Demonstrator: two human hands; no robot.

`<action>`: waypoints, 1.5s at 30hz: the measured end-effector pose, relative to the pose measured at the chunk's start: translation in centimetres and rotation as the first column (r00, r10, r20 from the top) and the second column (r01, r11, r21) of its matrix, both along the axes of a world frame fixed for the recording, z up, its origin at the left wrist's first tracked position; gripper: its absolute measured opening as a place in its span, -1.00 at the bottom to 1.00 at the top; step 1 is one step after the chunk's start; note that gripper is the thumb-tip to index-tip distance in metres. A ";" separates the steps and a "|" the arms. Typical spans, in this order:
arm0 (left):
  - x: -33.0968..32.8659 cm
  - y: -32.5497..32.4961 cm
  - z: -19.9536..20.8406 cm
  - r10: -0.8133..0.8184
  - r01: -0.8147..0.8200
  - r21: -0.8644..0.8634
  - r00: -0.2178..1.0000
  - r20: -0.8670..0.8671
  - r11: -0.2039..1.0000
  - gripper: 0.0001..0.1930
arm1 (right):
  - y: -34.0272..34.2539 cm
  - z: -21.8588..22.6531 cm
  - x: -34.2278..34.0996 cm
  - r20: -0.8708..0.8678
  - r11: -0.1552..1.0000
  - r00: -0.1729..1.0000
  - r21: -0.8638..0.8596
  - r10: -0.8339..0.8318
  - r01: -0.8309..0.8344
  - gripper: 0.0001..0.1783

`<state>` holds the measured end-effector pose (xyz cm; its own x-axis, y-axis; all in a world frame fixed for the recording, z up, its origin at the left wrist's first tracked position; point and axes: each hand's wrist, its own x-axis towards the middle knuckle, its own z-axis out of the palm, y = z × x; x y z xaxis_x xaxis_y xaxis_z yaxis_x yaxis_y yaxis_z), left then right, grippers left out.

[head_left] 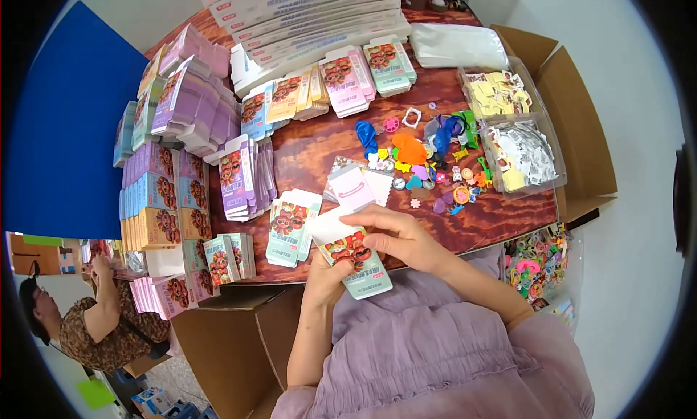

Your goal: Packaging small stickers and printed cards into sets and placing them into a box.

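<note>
Over the table's front edge, my left hand grips a small mint-green carton with a colourful picture on its front. The thumb lies across the front. My right hand is at the carton's upper end, its fingers at the white flap and its thumb near the top edge. Just beyond lie a white card with a pink mark and some flat printed sheets, partly hidden. Left of my hands rest more mint-green cartons, lying flat and overlapping.
Small colourful toys are scattered right of centre. Stacks of flat cartons and packed boxes line the left. Clear trays of small pieces stand right, beside a cardboard box. Another person works at far left.
</note>
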<state>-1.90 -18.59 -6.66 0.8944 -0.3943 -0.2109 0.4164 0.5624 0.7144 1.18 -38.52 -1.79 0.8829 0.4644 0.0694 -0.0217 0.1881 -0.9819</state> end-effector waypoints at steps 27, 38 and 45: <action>0.7 -1.5 4.4 -0.104 -0.179 0.646 0.921 0.374 0.742 -0.47 | -3.4 -0.8 0.7 0.122 0.967 0.978 -0.171 -0.170 0.190 -0.83; 0.3 -2.3 4.7 -0.218 -0.096 0.737 0.923 0.318 0.669 -0.35 | -2.9 -1.4 0.4 -0.109 0.936 0.946 -0.219 -0.306 0.277 -0.96; 0.0 -2.0 4.0 -0.147 -0.091 0.656 0.943 0.299 0.750 -0.30 | -4.5 -0.5 1.1 0.152 0.929 0.988 -0.360 -0.031 0.084 -0.82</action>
<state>-1.87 -20.60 -2.67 0.9468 -0.2912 -0.1371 0.1121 -0.1008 0.9886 2.25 -43.06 -2.28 0.9022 0.4302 0.0313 0.1226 -0.1860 -0.9749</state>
